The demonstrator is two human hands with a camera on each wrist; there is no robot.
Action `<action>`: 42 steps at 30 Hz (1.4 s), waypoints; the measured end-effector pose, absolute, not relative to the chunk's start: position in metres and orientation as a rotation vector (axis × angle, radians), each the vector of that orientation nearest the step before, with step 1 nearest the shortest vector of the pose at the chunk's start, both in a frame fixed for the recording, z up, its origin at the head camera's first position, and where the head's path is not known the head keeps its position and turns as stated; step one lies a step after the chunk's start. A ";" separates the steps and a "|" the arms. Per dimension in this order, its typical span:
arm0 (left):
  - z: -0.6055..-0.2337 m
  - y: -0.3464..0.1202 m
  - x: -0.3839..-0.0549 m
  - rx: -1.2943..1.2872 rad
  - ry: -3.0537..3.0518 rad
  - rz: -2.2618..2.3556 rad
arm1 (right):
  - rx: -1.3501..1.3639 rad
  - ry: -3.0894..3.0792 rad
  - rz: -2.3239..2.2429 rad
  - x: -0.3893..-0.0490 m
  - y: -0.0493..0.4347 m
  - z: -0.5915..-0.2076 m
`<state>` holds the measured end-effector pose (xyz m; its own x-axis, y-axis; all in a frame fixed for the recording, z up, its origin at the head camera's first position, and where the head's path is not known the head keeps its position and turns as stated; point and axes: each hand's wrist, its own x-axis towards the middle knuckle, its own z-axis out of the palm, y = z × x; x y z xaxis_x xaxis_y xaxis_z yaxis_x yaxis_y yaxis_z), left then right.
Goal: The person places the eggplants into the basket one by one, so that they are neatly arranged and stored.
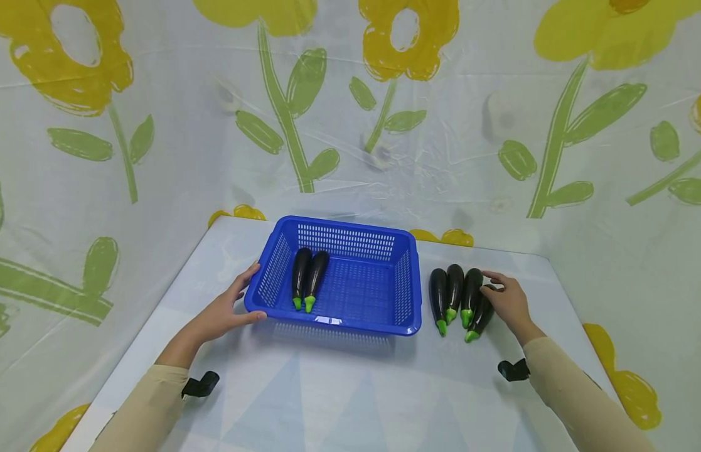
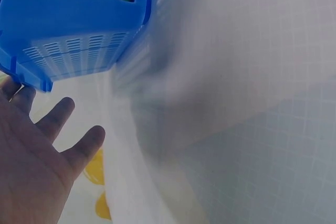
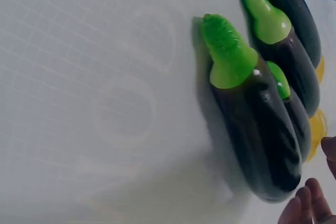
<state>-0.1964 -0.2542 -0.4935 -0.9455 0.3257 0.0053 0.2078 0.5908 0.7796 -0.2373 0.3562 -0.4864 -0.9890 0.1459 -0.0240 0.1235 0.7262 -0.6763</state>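
Observation:
A blue plastic basket (image 1: pixel 406 276) with slotted walls sits on the table, two dark eggplants (image 1: pixel 317 276) with green caps lying side by side at its left. My left hand (image 1: pixel 228 309) spreads along the basket's left end, thumb by the front corner and fingertips at the rim. Its outer fingers (image 2: pixel 84 148) are stretched out in the left wrist view. To the right of the basket, several more eggplants (image 1: pixel 438 295) lie in a loose row. My right hand (image 1: pixel 509 301) reaches the rightmost eggplant (image 3: pixel 257 129), with thumb and fingers apart around its rounded end.
The white table (image 1: pixel 327 402) has pale blue triangles on it. A flower-printed sheet (image 1: pixel 452 157) hangs behind and along both sides. Black wrist mounts (image 1: pixel 200 384) stick out from each sleeve.

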 end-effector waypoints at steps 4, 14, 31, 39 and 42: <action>-0.495 -0.255 -0.196 0.439 2.671 1.289 | -0.262 -2.871 1.082 -0.234 0.358 -0.490; -0.495 -0.256 -0.196 0.433 2.653 1.299 | -0.388 -2.870 1.274 -0.227 0.364 -0.501; -0.494 -0.255 -0.197 0.452 2.657 1.296 | -0.456 -2.887 1.401 -0.220 0.365 -0.506; -0.493 -0.254 -0.195 0.438 2.654 1.300 | -0.455 -2.881 1.407 -0.221 0.364 -0.507; -0.493 -0.254 -0.195 0.430 2.653 1.299 | -0.449 -2.881 1.406 -0.221 0.363 -0.508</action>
